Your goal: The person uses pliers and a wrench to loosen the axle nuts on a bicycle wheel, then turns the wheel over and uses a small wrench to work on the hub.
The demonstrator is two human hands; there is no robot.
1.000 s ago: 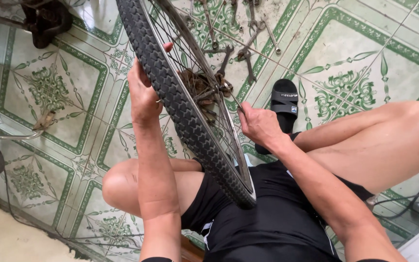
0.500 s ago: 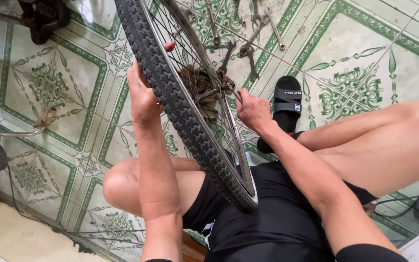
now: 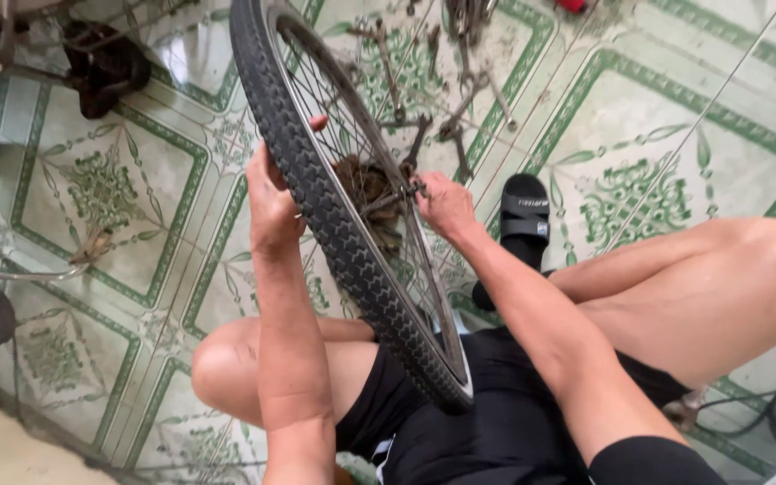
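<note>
Bicycle wheel (image 3: 343, 216): black knobby tyre on a dark rim with thin metal spokes, standing upright on edge, running from the top of the view down to the lap of the seated person, where its lower edge rests against black shorts (image 3: 487, 413). It stands between the person's two bare knees.

Hub (image 3: 379, 193): at the wheel's centre, rusty and dirty, with a tangle of brownish fibre around it.

Left hand (image 3: 276, 193): on the outer side of the tyre, palm against the tread, fingers curled over the top of the tyre with one fingertip showing near the rim. It grips the tyre.

Right hand (image 3: 442, 202): on the spoke side, at the hub, fingers closed in a narrow pinch around a small metal part at the axle end. What exactly it pinches is too small to tell.

Floor (image 3: 657, 117): glossy tiles, pale with green ornamental borders and medallions.

Tools (image 3: 446, 108): several rusty spanners and metal pieces scattered on the floor beyond the wheel, toward the floor's far edge.

Sandal (image 3: 523, 220): black slide on the person's foot, on the floor just right of the right hand.

Dark object (image 3: 105, 63): black, rounded, on the floor near the far left corner; its kind cannot be told.

Cables (image 3: 765, 404): dark cords on the floor at the near right edge, beyond the right thigh.
</note>
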